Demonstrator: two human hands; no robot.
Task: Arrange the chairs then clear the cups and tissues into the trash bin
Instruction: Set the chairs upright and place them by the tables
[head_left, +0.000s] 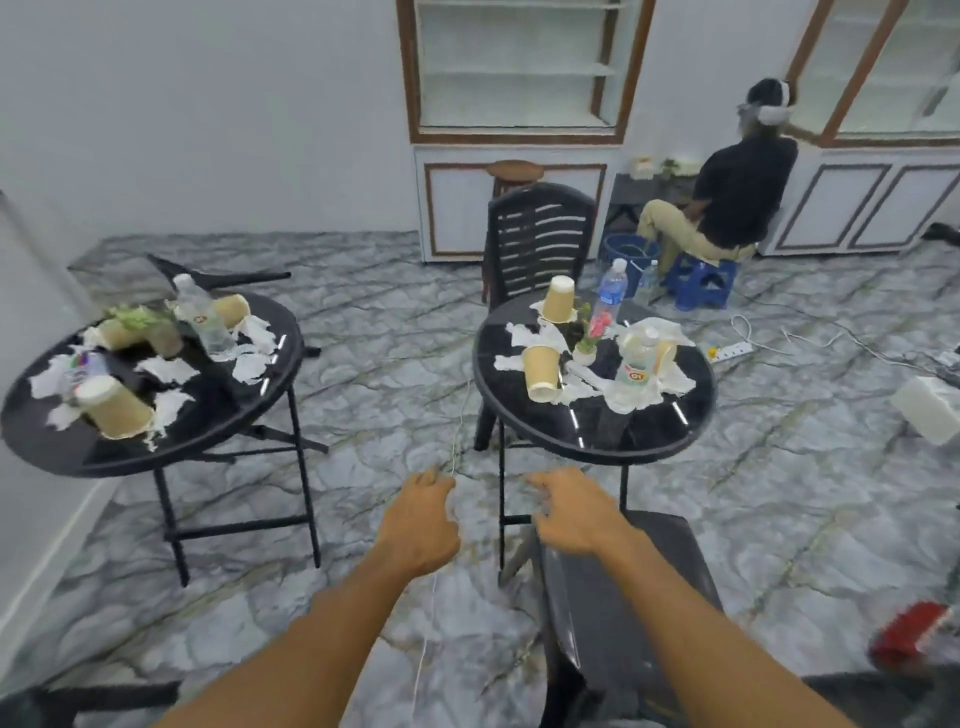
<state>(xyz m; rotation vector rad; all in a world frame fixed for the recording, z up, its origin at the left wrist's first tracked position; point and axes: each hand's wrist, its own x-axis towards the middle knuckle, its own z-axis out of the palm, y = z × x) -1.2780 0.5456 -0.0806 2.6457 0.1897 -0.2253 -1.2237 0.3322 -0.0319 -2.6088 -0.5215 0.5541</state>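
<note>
Head view: my left hand reaches forward, fingers curled, beside a thin cord; I cannot tell whether it pinches it. My right hand hangs with fingers loosely bent, holding nothing, just above the near chair. Cups and tissues litter the right worktop; more lie on the left worktop. The far chair stands upright behind the right worktop.

Grey marbled floor, pale wall, 2 round black tables, brown-framed shelf cabinet.
</note>
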